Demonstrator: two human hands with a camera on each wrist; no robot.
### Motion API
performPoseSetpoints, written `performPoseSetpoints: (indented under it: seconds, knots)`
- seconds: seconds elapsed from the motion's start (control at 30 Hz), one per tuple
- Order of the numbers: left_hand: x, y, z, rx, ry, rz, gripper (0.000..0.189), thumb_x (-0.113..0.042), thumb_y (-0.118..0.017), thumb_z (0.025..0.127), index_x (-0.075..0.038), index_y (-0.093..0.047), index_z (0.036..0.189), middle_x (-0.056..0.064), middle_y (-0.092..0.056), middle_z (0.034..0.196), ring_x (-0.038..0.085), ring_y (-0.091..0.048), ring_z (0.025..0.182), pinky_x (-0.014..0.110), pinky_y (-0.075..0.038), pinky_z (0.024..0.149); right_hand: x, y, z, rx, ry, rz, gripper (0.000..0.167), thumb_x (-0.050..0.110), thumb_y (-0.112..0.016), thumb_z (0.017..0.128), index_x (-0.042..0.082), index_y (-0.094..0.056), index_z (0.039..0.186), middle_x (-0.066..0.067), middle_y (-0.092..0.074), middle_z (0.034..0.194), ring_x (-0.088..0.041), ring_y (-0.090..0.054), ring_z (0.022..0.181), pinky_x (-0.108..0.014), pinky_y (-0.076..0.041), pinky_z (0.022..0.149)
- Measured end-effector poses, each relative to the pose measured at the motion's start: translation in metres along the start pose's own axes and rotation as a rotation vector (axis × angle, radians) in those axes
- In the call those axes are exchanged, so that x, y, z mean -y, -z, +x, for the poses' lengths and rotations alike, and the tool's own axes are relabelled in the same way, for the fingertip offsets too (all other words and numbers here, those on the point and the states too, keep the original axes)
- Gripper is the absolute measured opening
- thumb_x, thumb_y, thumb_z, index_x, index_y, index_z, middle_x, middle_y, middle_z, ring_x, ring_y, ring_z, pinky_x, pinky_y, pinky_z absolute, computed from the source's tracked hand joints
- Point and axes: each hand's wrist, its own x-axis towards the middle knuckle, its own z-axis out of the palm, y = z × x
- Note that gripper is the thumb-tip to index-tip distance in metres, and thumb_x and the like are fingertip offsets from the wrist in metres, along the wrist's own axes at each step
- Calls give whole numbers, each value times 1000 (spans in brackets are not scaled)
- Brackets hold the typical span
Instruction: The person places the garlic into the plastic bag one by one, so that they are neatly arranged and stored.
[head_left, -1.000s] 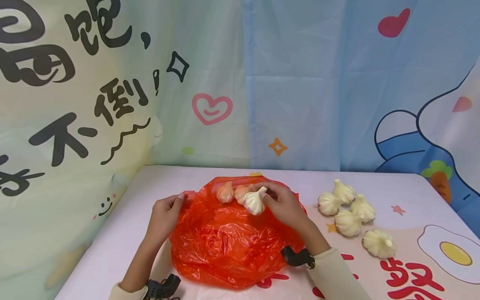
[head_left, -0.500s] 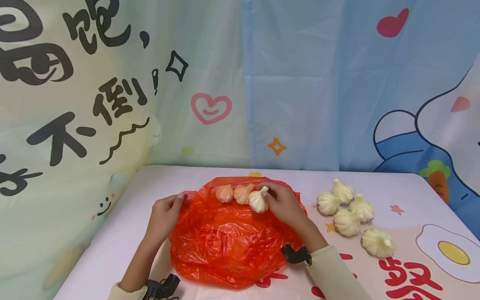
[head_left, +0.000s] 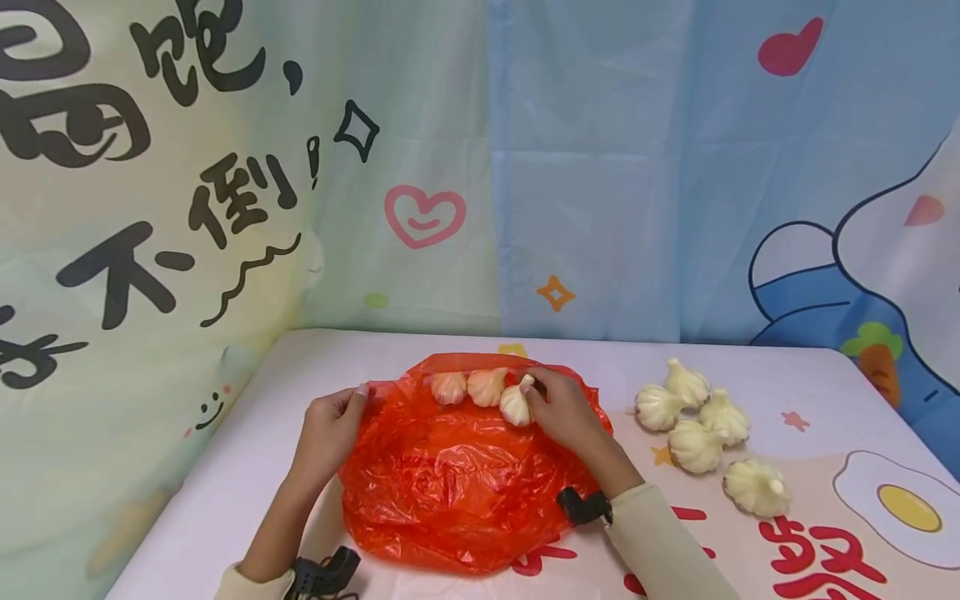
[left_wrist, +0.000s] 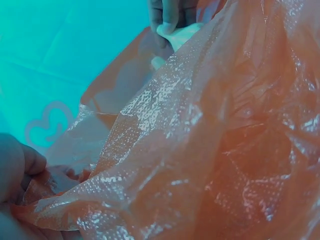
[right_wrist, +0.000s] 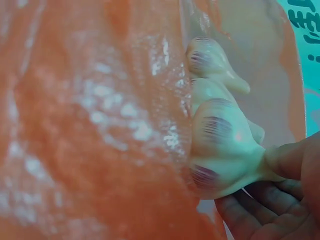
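Observation:
A crumpled red plastic bag lies on the table, its mouth toward the back. My left hand pinches the left edge of that mouth between thumb and fingers, as the left wrist view also shows. By its stem, my right hand pinches a white garlic bulb at the right part of the mouth. In the right wrist view the held bulb has purple streaks and its body is partly behind the bag film. Two more garlic bulbs sit in a row just left of it, within the bag's mouth.
Several white garlic bulbs rest in a loose group on the right of the table, one a little nearer the front. A printed cloth backdrop hangs behind the table. Black cameras sit on both wrists.
The right hand has brought its garlic bulb slightly right and down, beside the two others, uncovering more of the middle one. The left hand keeps its hold on the bag's edge.

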Motion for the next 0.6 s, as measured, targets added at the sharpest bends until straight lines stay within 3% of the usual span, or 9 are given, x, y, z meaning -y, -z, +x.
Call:
performPoseSetpoints:
  seconds: [0.23,0.5,0.6]
  knots:
    - [0,0,0,2,-1,-1,42,-32,-45,104,0,-72,107,13,-71,97,25,-61,83,30,-54,72,-4,-5,4,-4,-36,-76,26,13,-62,96,-1,-62,119,-12,-65,107,-28,-60,96,-46,-51,90]
    - [-1,1,0,13,9,-18,43,-35,-44,104,-2,-72,105,11,-71,95,26,-62,82,29,-55,71,-6,-5,5,-61,-54,-99,19,15,-63,96,1,-64,108,-10,-66,98,-27,-60,89,-44,-53,85]
    - [-2,2,-1,15,14,-31,44,-36,-44,104,-2,-72,105,11,-71,95,27,-62,83,29,-56,71,-6,-5,5,-78,-61,-120,25,16,-64,95,-2,-64,112,-14,-67,103,-30,-61,94,-47,-52,87]
